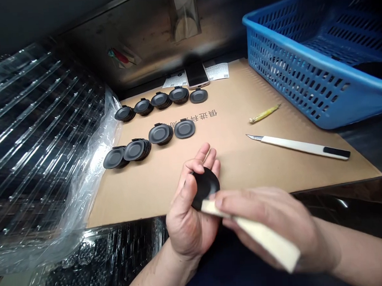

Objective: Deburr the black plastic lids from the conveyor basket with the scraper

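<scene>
The left hand (189,218) cradles a black disc (209,183); the right hand (273,215), blurred from where I stand, grips a pale block (268,242) seemingly touching the disc's edge. Beyond, I see dark stacks (160,133) on cardboard (238,170), a knife (294,145), a basket (303,76).

Remotely, I see a black disc (209,181), a cream block (270,242), tan cardboard (233,166) with dark characters (208,114), and a slot-patterned blue basket (298,74).
</scene>
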### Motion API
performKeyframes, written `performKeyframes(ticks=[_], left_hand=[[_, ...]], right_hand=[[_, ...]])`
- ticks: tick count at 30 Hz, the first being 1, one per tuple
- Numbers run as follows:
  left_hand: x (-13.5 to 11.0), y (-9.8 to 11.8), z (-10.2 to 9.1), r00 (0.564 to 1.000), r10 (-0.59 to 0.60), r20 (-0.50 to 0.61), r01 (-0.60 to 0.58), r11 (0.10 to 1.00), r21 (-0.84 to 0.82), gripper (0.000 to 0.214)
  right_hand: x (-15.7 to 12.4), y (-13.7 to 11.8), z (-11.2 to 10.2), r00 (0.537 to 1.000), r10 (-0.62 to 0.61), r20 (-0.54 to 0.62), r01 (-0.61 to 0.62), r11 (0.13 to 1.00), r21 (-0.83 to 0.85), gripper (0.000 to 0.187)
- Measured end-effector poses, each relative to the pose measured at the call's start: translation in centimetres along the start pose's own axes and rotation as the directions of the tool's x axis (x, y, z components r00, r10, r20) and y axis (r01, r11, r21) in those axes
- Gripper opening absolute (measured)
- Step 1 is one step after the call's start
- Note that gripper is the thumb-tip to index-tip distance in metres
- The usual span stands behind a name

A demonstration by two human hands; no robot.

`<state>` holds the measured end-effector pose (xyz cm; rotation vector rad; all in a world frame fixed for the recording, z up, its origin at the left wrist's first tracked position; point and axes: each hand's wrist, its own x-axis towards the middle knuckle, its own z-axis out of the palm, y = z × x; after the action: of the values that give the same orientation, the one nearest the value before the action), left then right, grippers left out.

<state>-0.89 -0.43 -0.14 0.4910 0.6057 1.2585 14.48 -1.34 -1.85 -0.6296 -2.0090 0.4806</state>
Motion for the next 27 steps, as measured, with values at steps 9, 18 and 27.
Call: performKeyframes(ticks=[9, 18, 27], left_hand=[[0.6, 0.8, -0.5, 0.972, -0.193, 0.138, 0.212, 0.966, -0.145, 0.043], [0.4, 0.9, -0.4, 0.979, -0.175, 0.108, 0.187, 0.977, -0.107, 0.041], [-0.4, -0.2, -0.7, 0.924, -0.349, 0.157, 0.372, 0.916, -0.153, 0.039]], right_hand=[[-0.4, 0.6, -1.7, 0.993, -0.005, 0.118, -0.007, 0.995, 0.102, 0.029], [0.0, -0.9, -2.5, 0.992, 0.125, 0.024, -0.124, 0.991, -0.056, 0.031], [-0.4, 1.1, -2.7, 1.0, 0.006, 0.009, -0.005, 0.988, -0.155, 0.034]])
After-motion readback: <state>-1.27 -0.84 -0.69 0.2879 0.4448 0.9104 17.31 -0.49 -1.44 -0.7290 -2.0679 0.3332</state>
